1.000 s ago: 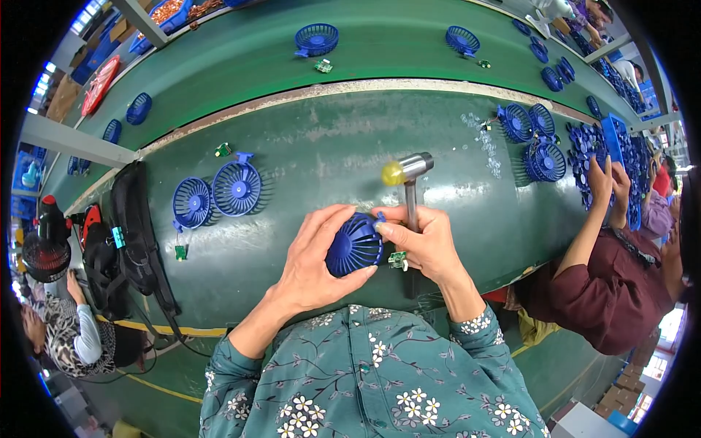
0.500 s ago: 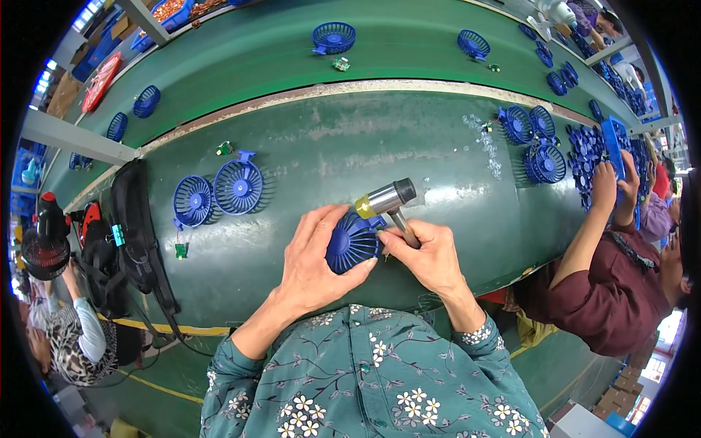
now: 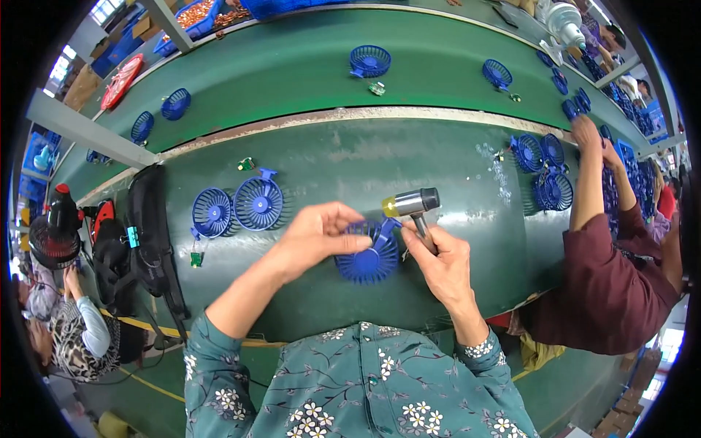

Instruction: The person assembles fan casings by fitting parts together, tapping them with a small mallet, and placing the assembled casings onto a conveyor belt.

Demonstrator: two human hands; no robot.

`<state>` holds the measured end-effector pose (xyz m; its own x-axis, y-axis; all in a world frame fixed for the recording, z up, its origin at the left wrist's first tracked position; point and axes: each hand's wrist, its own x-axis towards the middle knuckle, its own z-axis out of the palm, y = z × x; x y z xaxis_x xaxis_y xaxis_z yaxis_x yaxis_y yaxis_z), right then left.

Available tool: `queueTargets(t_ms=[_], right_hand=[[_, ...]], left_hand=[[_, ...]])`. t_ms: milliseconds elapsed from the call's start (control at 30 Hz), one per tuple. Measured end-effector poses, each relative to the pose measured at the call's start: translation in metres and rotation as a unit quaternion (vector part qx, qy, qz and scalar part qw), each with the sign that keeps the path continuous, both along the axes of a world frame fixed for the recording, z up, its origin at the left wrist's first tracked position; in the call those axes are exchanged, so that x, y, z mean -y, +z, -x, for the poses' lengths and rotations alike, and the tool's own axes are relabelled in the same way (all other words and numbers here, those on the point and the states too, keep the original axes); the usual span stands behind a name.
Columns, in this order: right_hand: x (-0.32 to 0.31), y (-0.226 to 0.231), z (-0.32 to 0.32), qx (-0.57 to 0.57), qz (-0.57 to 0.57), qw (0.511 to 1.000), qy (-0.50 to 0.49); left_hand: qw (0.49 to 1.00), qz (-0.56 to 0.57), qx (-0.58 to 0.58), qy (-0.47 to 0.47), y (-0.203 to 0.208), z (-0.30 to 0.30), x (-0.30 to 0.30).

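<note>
A round blue plastic fan guard point(image 3: 369, 269) with slatted walls is held in front of me, a little above the bench. My left hand point(image 3: 312, 237) grips its left side, thumb across the face and fingers around the rim. My right hand point(image 3: 444, 269) is closed round the handle of a small mallet point(image 3: 410, 203), whose metal head has a yellow end and a black end. The right thumb and fingertips are at the guard's stem; whether they pinch it I cannot tell. Two more blue guards point(image 3: 258, 203) lie left of my hands, with small green circuit boards point(image 3: 196, 259) close by.
A green conveyor belt point(image 3: 292, 66) carrying blue guards runs along the far side. Several guards point(image 3: 551, 191) sit at the bench's right, where a co-worker's arms point(image 3: 590, 175) reach toward the belt. Black bags point(image 3: 150, 241) and a black-and-red fan point(image 3: 57, 232) stand at the left.
The guard has turned in my hands, its stem and face now showing, and my left hand has shifted its grip. The co-worker's hands have moved from a blue tray toward the belt.
</note>
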<state>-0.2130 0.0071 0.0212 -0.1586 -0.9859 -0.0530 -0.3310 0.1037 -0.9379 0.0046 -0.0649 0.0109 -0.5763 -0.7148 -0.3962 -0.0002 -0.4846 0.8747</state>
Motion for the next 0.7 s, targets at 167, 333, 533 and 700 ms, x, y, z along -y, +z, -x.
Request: queueTargets(t_ms=[167,333,533,700], right_hand=[[0.002,-0.015,0.012,-0.03,0.139,0.989,-0.03],[-0.005,-0.009,0.011,-0.012,0.022,0.999,-0.046],[-0.001,-0.007,0.005,0.172,-0.13,0.976,-0.021],[0.0,-0.035,-0.012,0.092,-0.06,0.99,0.083]], left_hand=[[0.788,0.439,0.418,0.107,0.03,-0.009,0.068],[0.605,0.6,0.509,0.123,0.013,-0.058,0.065],[0.586,0.588,0.556,-0.041,-0.004,-0.076,0.0],[0.754,0.491,0.432,0.051,0.0,-0.052,-0.021]])
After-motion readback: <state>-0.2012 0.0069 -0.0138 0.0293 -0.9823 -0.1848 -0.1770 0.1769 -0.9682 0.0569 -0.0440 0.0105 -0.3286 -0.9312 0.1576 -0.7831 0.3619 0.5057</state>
